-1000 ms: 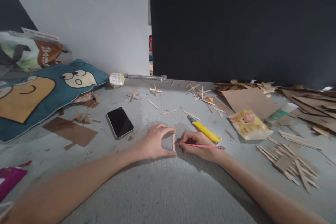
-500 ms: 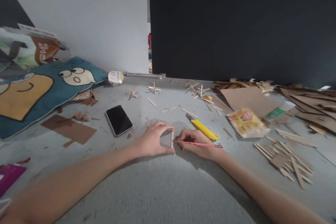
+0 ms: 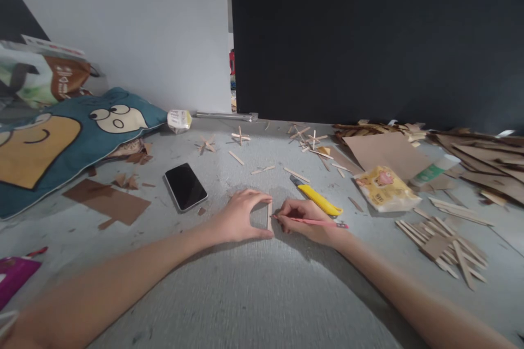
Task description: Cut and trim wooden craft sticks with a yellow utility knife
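A short wooden stick (image 3: 269,215) stands lengthwise away from me on the grey table (image 3: 245,294). My left hand (image 3: 239,217) grips it by its two ends, thumb at the near end and fingers at the far end. In my right hand (image 3: 305,221) is a pink pencil (image 3: 315,222), pinched close to its point, and the tip meets the stick around its middle. Just beyond the right hand lies a yellow utility knife (image 3: 319,199) with its blade out. A black phone (image 3: 185,187) rests to the left of my left hand.
Crossed stick pieces (image 3: 240,136) and loose sticks lie farther back. On the right are a yellow packet (image 3: 385,190), a glue stick (image 3: 434,170), a stick bundle (image 3: 444,251) and cardboard scraps (image 3: 487,161). Brown cardboard (image 3: 110,202) and a blue cushion (image 3: 82,136) are at left.
Both hands stay almost in place, the left still on the stick and the right still on the pencil. The pencil tip has moved slightly farther from me along the stick.
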`<state>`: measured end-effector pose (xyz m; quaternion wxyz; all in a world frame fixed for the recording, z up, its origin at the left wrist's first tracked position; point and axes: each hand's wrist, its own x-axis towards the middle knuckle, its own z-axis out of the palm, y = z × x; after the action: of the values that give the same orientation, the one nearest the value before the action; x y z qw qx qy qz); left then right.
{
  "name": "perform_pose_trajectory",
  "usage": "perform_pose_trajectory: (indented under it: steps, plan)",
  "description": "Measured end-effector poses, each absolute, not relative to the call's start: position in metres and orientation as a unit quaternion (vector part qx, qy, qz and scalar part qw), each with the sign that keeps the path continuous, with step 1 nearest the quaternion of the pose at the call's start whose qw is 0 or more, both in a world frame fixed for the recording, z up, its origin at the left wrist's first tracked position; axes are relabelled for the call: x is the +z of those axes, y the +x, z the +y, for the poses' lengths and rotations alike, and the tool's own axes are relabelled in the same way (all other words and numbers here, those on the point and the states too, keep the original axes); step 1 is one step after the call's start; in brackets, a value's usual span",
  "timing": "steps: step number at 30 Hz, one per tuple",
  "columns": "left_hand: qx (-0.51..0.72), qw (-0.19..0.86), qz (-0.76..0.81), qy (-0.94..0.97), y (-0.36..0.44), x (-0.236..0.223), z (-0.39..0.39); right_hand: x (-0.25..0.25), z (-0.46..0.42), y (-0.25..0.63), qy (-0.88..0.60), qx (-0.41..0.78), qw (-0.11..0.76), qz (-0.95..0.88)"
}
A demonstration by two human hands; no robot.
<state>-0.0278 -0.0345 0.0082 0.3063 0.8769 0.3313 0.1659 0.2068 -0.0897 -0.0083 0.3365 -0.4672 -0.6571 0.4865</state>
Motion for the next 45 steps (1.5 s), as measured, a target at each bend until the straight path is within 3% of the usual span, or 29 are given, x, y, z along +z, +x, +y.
perform_pose_trajectory:
  steps: [45]
  plan:
    - [0.163,0.301,0.331,0.879,-0.0288,0.0076,-0.0344,-0.0066,-0.0915,0.2074,-0.462,0.474,0.337,-0.67]
